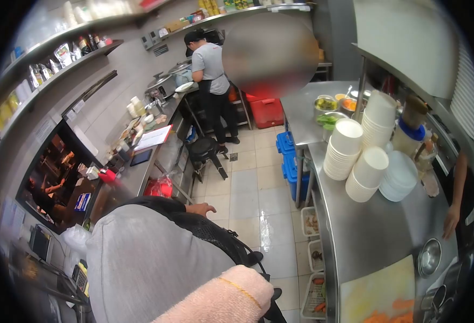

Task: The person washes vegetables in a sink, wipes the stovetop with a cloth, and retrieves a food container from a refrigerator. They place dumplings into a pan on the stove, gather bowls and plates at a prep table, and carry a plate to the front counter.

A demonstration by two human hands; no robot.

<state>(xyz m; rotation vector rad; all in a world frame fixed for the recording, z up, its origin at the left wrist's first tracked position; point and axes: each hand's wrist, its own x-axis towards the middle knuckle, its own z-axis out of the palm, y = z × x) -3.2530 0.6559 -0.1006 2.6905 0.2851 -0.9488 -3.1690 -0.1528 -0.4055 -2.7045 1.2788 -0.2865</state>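
Neither of my own hands can be made out. Close below the camera, a grey top (135,258) and a pink towel (221,299) with a yellow stripe fill the lower view. Past the grey top, a person's hand (202,209) reaches out beside a black sleeve, fingers spread, over the floor. At the far right, another person's hand (451,220) hangs by the steel counter (371,231), near nested metal bowls (429,257). On that counter lies a cutting board (379,285) with chopped orange pieces (393,316).
Stacked white tubs (350,132) and clear lids (399,175) stand on the right counter. A tiled aisle (245,185) runs ahead past a black stool (207,151), blue containers (289,167) and a red cooler (266,112). A person (211,67) stands at the back-left counter.
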